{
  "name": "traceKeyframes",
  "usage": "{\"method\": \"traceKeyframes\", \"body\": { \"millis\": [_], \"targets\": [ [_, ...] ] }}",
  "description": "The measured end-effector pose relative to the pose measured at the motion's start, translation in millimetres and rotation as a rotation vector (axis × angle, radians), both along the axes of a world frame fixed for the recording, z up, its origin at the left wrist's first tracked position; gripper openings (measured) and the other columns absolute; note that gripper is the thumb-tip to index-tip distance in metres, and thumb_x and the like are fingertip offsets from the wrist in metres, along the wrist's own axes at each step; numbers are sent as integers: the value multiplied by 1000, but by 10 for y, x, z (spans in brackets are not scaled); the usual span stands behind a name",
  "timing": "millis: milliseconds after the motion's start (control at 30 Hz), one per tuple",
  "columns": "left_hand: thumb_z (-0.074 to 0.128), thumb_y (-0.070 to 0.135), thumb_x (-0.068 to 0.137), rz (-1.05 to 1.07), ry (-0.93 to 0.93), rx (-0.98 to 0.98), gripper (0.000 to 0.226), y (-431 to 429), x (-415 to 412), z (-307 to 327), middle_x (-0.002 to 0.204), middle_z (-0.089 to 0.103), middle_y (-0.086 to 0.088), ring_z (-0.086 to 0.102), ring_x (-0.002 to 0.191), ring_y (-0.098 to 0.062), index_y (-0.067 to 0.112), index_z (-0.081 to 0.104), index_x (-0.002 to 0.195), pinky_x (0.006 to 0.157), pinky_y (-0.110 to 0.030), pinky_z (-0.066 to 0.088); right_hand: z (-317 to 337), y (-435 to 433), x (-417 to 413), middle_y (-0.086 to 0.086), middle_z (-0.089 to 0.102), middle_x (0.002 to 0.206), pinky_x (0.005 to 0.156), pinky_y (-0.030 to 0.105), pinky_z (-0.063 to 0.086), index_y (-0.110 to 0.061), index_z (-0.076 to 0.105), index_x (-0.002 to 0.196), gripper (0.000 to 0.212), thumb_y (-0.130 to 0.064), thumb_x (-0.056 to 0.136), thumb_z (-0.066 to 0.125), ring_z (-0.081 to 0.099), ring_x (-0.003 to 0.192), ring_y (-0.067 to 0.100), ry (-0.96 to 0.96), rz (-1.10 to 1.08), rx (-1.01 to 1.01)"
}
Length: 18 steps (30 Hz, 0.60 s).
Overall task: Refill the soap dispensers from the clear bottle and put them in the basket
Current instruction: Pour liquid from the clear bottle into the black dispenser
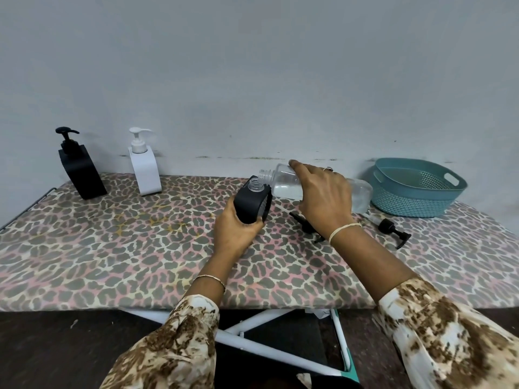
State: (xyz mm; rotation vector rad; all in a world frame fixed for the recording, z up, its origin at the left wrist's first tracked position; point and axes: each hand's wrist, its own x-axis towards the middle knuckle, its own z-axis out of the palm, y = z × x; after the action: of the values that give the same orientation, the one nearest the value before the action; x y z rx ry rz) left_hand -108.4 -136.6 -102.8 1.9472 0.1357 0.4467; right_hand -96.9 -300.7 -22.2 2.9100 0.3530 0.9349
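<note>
My left hand (235, 231) grips an uncapped black soap dispenser (250, 204), tilted, its clear threaded neck up. My right hand (323, 197) holds the clear bottle (283, 182) lying almost level, its open mouth just above the dispenser's neck; clear liquid sits in its lower half. Two black pump heads lie on the table: one (393, 231) to the right, another (299, 219) partly hidden under my right wrist. A black dispenser (80, 169) and a white dispenser (144, 171), both with pumps on, stand at the back left. The teal basket (415, 189) sits at the back right.
The table (112, 248) is covered in a leopard-print cloth and stands against a grey wall. Its front edge runs just before my sleeves, with white folding legs (266, 343) and dark floor below.
</note>
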Motion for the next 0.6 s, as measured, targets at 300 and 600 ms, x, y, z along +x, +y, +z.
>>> {"method": "traceKeyframes", "body": {
  "millis": [300, 600],
  "targets": [
    [82, 14, 69, -8, -7, -13, 66, 23, 36, -21, 116, 64, -1, 58, 101, -12, 15, 51, 127, 89, -23, 47, 52, -7, 4, 2, 68, 101, 59, 28, 33, -22, 44, 137, 76, 2, 69, 68, 63, 78, 27, 22, -8, -52],
    [82, 14, 69, -8, -8, -12, 68, 29, 32, -20, 120, 64, -3, 59, 107, -16, 14, 50, 129, 92, -24, 47, 41, -10, 9, 4, 69, 97, 59, 29, 33, -21, 47, 134, 74, 5, 67, 66, 62, 74, 28, 16, -5, -45]
  ]
}}
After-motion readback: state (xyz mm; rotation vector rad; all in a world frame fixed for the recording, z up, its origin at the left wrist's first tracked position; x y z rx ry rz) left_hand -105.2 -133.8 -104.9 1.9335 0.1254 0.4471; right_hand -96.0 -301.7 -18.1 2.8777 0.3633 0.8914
